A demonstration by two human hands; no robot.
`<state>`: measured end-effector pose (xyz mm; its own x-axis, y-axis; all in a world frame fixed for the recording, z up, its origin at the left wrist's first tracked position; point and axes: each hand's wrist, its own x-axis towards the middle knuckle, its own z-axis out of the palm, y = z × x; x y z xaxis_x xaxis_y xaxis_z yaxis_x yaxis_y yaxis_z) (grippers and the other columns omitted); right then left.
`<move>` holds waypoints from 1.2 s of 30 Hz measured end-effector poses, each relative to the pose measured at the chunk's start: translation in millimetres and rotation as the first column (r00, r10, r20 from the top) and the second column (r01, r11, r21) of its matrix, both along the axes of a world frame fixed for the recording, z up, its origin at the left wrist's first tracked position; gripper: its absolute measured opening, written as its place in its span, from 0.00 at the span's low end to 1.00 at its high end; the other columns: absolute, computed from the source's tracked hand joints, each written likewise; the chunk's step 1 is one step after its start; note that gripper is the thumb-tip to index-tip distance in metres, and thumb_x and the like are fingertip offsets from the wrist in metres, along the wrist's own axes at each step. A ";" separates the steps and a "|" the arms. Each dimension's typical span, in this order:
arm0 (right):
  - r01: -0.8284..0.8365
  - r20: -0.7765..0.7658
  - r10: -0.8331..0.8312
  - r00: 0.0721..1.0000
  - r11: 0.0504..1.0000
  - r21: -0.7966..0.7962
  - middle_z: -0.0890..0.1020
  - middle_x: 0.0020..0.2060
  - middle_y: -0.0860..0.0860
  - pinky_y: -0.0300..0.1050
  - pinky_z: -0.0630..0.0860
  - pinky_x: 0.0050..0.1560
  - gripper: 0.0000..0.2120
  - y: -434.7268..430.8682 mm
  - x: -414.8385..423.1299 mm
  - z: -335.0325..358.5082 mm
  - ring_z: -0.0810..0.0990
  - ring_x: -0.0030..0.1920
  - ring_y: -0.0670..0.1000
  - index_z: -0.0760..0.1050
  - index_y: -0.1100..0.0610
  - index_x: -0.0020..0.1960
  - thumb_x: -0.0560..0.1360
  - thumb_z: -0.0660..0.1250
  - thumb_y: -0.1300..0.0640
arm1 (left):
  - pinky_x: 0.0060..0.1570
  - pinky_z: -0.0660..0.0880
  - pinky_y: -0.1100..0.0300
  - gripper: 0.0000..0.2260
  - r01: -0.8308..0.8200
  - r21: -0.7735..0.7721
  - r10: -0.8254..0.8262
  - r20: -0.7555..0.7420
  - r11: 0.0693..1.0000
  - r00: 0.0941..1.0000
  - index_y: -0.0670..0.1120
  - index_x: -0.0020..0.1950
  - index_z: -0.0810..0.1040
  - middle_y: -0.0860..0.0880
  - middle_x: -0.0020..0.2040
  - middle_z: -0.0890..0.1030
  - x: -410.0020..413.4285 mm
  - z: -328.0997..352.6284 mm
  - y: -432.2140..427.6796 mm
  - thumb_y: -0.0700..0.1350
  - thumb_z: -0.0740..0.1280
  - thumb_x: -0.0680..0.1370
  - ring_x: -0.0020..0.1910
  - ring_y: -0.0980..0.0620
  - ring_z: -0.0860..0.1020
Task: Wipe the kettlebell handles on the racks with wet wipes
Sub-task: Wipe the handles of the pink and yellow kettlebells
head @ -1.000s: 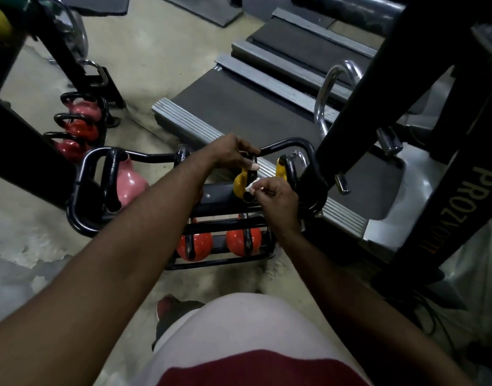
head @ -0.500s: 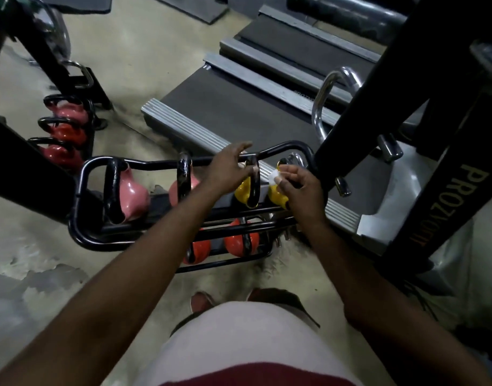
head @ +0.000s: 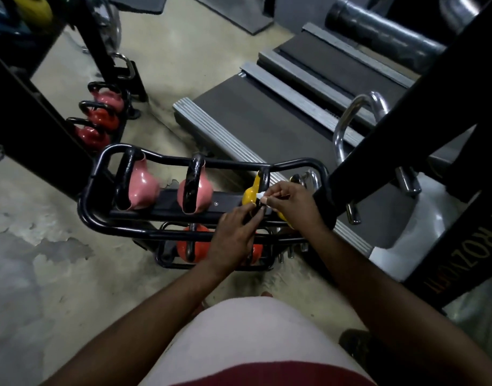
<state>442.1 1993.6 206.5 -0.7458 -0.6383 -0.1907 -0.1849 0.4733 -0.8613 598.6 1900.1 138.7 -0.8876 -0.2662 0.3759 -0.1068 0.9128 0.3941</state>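
Note:
A low black rack [head: 86,203] holds two pink kettlebells [head: 141,187] on its top tier and a yellow kettlebell [head: 251,194] at the right, with orange ones [head: 186,246] on the tier below. My right hand [head: 293,200] pinches a small white wet wipe [head: 261,195] against the yellow kettlebell's black handle [head: 262,175]. My left hand [head: 235,232] sits just below it, fingertips curled around the lower end of the same handle. A second yellow kettlebell is mostly hidden under my right hand.
A treadmill deck [head: 267,118] lies behind the rack. A black machine frame [head: 406,107] rises at the right, close to my right arm. Another rack with red and pink kettlebells [head: 100,118] stands at the left. Concrete floor [head: 44,260] spreads to the left.
My left hand has dropped from the top of the yellow kettlebell's handle to its lower end. My right hand with the wipe has stayed at that handle. The camera has pulled back.

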 end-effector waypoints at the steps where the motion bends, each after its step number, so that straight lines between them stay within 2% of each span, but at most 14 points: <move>1: -0.024 -0.022 0.024 0.999 1.000 0.021 0.82 0.31 0.47 0.47 0.77 0.40 0.05 -2.7 -5.1 1.3 0.80 0.34 0.44 0.81 0.51 0.37 0.68 0.77 0.55 | 0.53 0.74 0.49 0.29 -0.011 0.010 0.011 -0.001 1.000 1.000 0.46 0.72 0.72 0.41 0.66 0.72 -2.9 0.7 1.4 0.37 0.71 0.71 0.61 0.44 0.73; 5: -0.002 -0.064 0.004 0.998 0.999 0.032 0.82 0.31 0.48 0.47 0.78 0.39 0.08 -23.6 -26.7 12.8 0.81 0.33 0.48 0.80 0.48 0.36 0.65 0.75 0.46 | 0.49 0.75 0.49 0.32 -0.048 0.034 0.048 -0.014 0.998 0.999 0.44 0.72 0.72 0.41 0.64 0.73 -9.6 5.9 3.9 0.33 0.72 0.68 0.59 0.44 0.72; 7: -0.020 -0.130 0.033 0.991 0.995 0.097 0.82 0.31 0.47 0.40 0.76 0.36 0.06 -32.1 -33.2 18.0 0.80 0.31 0.45 0.81 0.49 0.36 0.68 0.76 0.50 | 0.49 0.75 0.49 0.33 -0.052 0.024 0.052 -0.004 0.998 0.999 0.45 0.73 0.72 0.40 0.64 0.74 -10.6 4.2 3.4 0.33 0.73 0.68 0.59 0.44 0.72; 9: -0.161 -0.285 0.223 0.932 0.961 0.226 0.82 0.32 0.45 0.37 0.75 0.35 0.03 -35.5 -33.5 23.0 0.80 0.34 0.44 0.82 0.48 0.36 0.68 0.75 0.54 | 0.48 0.73 0.50 0.34 -0.043 0.005 0.043 0.007 0.999 0.999 0.46 0.74 0.71 0.40 0.64 0.75 -10.0 0.6 0.9 0.33 0.73 0.68 0.58 0.42 0.74; 12: -0.351 -0.391 0.570 0.722 0.790 0.503 0.83 0.36 0.47 0.43 0.77 0.37 0.03 -47.8 -26.4 34.9 0.82 0.39 0.50 0.84 0.50 0.38 0.68 0.71 0.56 | 0.47 0.70 0.50 0.32 -0.011 -0.017 0.012 0.007 1.000 1.000 0.48 0.75 0.68 0.40 0.64 0.76 -8.2 0.5 0.6 0.33 0.68 0.71 0.55 0.40 0.75; 15: -0.308 -0.328 0.578 0.747 0.738 0.600 0.85 0.39 0.54 0.47 0.80 0.42 0.05 -71.4 -38.0 47.3 0.83 0.42 0.55 0.85 0.55 0.42 0.69 0.73 0.55 | 0.46 0.69 0.50 0.30 -0.010 -0.001 0.010 0.016 1.000 1.000 0.47 0.75 0.70 0.40 0.62 0.76 -8.6 4.2 5.7 0.34 0.63 0.72 0.53 0.40 0.74; 18: -0.243 -0.312 0.430 0.848 0.836 0.492 0.85 0.39 0.53 0.43 0.76 0.41 0.05 -65.4 -52.5 45.0 0.83 0.44 0.54 0.85 0.54 0.43 0.71 0.74 0.53 | 0.48 0.71 0.51 0.26 -0.038 0.021 0.038 -0.018 0.999 0.999 0.46 0.72 0.73 0.42 0.62 0.76 -12.8 2.9 4.8 0.34 0.66 0.74 0.54 0.43 0.74; 21: -0.065 -0.263 0.107 0.959 0.984 0.164 0.84 0.38 0.47 0.48 0.79 0.43 0.03 -29.2 -27.3 17.0 0.84 0.42 0.50 0.81 0.47 0.41 0.72 0.72 0.53 | 0.51 0.74 0.53 0.20 -0.081 0.179 0.100 -0.100 0.980 0.990 0.44 0.67 0.77 0.44 0.60 0.77 -20.1 9.7 1.0 0.39 0.71 0.75 0.54 0.45 0.76; 24: 0.102 0.028 -0.099 0.995 0.988 -0.113 0.84 0.39 0.48 0.53 0.81 0.47 0.05 -13.9 -1.6 -5.9 0.83 0.42 0.50 0.78 0.48 0.43 0.74 0.71 0.57 | 0.55 0.74 0.58 0.17 -0.095 0.253 0.127 -0.115 0.963 0.985 0.43 0.64 0.80 0.45 0.59 0.78 -31.3 20.0 -4.7 0.40 0.72 0.75 0.55 0.47 0.77; 28: 0.259 0.357 -0.196 0.913 0.956 -0.138 0.82 0.37 0.58 0.56 0.77 0.46 0.04 -41.5 -23.2 -6.9 0.79 0.38 0.55 0.78 0.56 0.42 0.75 0.69 0.62 | 0.55 0.74 0.58 0.14 -0.093 0.241 0.123 -0.112 0.966 0.986 0.42 0.62 0.81 0.44 0.58 0.78 -40.7 21.0 -12.2 0.42 0.69 0.76 0.54 0.46 0.77; 30: 0.180 0.213 -0.163 0.963 0.982 -0.059 0.83 0.35 0.54 0.54 0.78 0.45 0.05 -47.2 -30.1 1.4 0.79 0.36 0.52 0.81 0.55 0.39 0.74 0.70 0.58 | 0.51 0.76 0.55 0.15 -0.090 0.232 0.114 -0.092 0.969 0.989 0.43 0.63 0.80 0.44 0.58 0.78 -41.6 22.1 -12.8 0.45 0.65 0.78 0.53 0.46 0.78; 32: -0.059 -0.144 0.074 0.987 0.993 0.106 0.84 0.35 0.49 0.43 0.75 0.41 0.05 -47.0 -32.1 14.1 0.80 0.36 0.47 0.83 0.51 0.38 0.72 0.72 0.55 | 0.45 0.77 0.55 0.17 -0.082 0.222 0.100 -0.071 0.972 0.992 0.46 0.64 0.79 0.45 0.59 0.77 -40.8 24.4 -12.1 0.47 0.63 0.78 0.51 0.46 0.78; 34: -0.248 -0.375 0.379 0.846 0.902 0.353 0.84 0.37 0.48 0.40 0.69 0.36 0.05 -53.6 -32.3 28.1 0.81 0.38 0.48 0.85 0.51 0.39 0.72 0.71 0.58 | 0.40 0.75 0.55 0.17 -0.085 0.189 0.097 -0.059 0.978 0.994 0.48 0.66 0.78 0.45 0.59 0.77 -38.6 27.5 -10.3 0.49 0.62 0.78 0.49 0.46 0.78; 36: -0.312 -0.372 0.573 0.730 0.764 0.565 0.85 0.40 0.52 0.39 0.69 0.39 0.06 -68.6 -38.3 39.6 0.83 0.42 0.53 0.85 0.53 0.41 0.71 0.69 0.60 | 0.36 0.74 0.55 0.18 -0.085 0.125 0.090 -0.032 0.988 0.995 0.50 0.66 0.78 0.44 0.57 0.78 -36.6 30.4 -7.2 0.50 0.61 0.78 0.45 0.45 0.79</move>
<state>403.8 1924.9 246.1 -0.4614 -0.8584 -0.2241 -0.8062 0.5111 -0.2980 562.0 1892.9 169.1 -0.8445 -0.3887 0.3683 -0.1673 0.8449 0.5082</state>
